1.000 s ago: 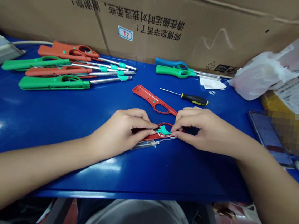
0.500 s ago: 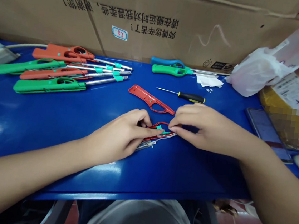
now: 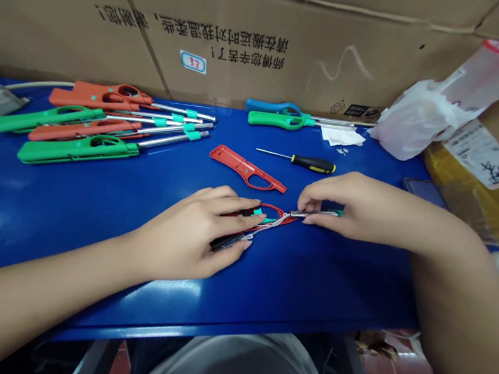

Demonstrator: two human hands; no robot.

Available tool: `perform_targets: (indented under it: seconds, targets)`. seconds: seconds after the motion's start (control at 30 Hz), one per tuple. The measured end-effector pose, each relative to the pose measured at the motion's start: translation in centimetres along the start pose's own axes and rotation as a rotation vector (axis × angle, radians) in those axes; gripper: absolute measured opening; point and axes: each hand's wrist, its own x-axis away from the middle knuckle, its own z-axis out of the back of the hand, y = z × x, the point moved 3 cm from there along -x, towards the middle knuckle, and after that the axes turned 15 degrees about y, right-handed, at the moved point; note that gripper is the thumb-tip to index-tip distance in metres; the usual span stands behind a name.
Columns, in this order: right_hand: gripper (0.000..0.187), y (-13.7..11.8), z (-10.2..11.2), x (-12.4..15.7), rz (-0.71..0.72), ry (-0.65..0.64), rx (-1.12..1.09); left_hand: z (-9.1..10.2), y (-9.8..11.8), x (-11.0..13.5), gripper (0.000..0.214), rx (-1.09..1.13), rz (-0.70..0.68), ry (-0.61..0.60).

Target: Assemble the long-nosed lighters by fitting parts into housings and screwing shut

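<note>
My left hand (image 3: 202, 229) lies over an opened red gas lighter half-casing (image 3: 269, 207), its fingers holding the casing down on the blue table. Beside my left thumb is a dark, clear-sided lighter part (image 3: 229, 242), mostly covered by the hand. Thin pale wires (image 3: 267, 228) run from it towards the casing's right end. There, my right hand (image 3: 341, 206) is closed in a pinch around a silver metal lighter tube (image 3: 321, 214) with green tape at its far end. The other red casing half (image 3: 247, 169) lies loose just behind.
A black-and-yellow screwdriver (image 3: 313, 163) rests behind my right hand. Several orange and green lighters (image 3: 78, 149) lie at left; a blue and a green one (image 3: 277, 119) lie further back. A cardboard box (image 3: 234, 5) walls the back. At right are a bagged cup (image 3: 419, 119) and a phone (image 3: 424, 189).
My right hand has moved slightly right and now pinches the metal tube, which shows at the casing's end. My left fingers have spread flatter over the casing. The view has shifted slightly.
</note>
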Motion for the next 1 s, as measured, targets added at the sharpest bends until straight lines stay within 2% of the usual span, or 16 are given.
perform_targets:
  seconds: [0.17, 0.27, 0.5, 0.63, 0.73, 0.9, 1.0]
  targets:
    - [0.024, -0.8, -0.6, -0.2, 0.117, 0.043, 0.159, 0.5, -0.2, -0.1, 0.036, -0.046, -0.076, 0.053]
    - [0.030, -1.1, -1.0, -0.4, 0.148, 0.063, 0.182, 0.8, -0.5, -0.2, 0.037, -0.079, -0.091, 0.060]
    - [0.032, -0.7, -1.6, -1.0, 0.125, 0.079, -0.022, 1.0, -0.8, -0.4, 0.040, -0.093, -0.113, 0.093]
    - [0.023, -0.5, -2.1, -1.6, 0.043, 0.148, -0.133, 0.8, -0.8, -0.3, 0.040, -0.104, -0.113, 0.097]
    - [0.021, -0.5, -2.4, -1.7, 0.034, 0.160, -0.212, 0.8, -0.8, -0.2, 0.041, -0.102, -0.109, 0.104]
    - [0.019, -0.8, -2.0, -1.5, 0.073, 0.151, -0.216, 0.8, -0.8, -0.2, 0.040, -0.090, -0.106, 0.101]
    - [0.019, -0.7, -2.0, -1.6, 0.035, 0.160, -0.225, 0.8, -0.7, -0.2, 0.040, -0.083, -0.106, 0.104]
